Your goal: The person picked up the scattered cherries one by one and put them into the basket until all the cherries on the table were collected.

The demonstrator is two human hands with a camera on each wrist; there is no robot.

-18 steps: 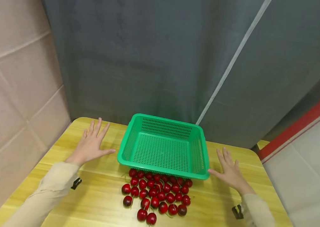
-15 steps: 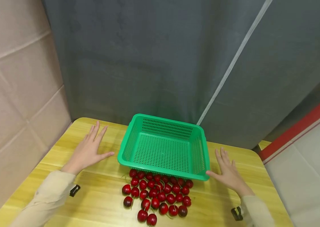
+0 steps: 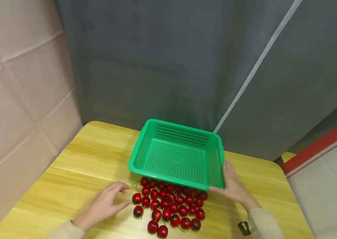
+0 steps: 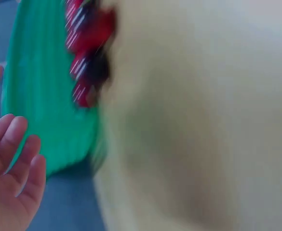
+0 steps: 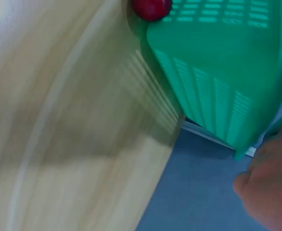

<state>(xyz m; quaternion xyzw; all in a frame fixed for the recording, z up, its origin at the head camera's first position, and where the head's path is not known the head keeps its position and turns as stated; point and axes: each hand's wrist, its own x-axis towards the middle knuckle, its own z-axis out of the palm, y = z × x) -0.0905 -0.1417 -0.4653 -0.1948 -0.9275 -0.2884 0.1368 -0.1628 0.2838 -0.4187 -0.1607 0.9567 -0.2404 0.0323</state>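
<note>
A green plastic basket with slotted walls and a perforated floor sits on the table, with nothing inside. Just in front of its near wall lie several dark red cherries, some with stems. My right hand holds the basket's near right corner, its thumb at the front rim and fingers along the right side. Blur and the frame edge partly hide this grip in the right wrist view. Left of the cherries, my left hand hovers with loosely bent fingers and thumb apart, holding nothing.
The yellow wood-grain table has rounded far corners. Behind it hangs a dark grey curtain with a pale seam. A pinkish cloth covers the left side, and a red-edged white panel stands on the right.
My left hand has moved from beside the basket, down and right toward the cherries, its spread fingers now bent. My right hand has closed in on the basket's near right corner. The view has shifted slightly.
</note>
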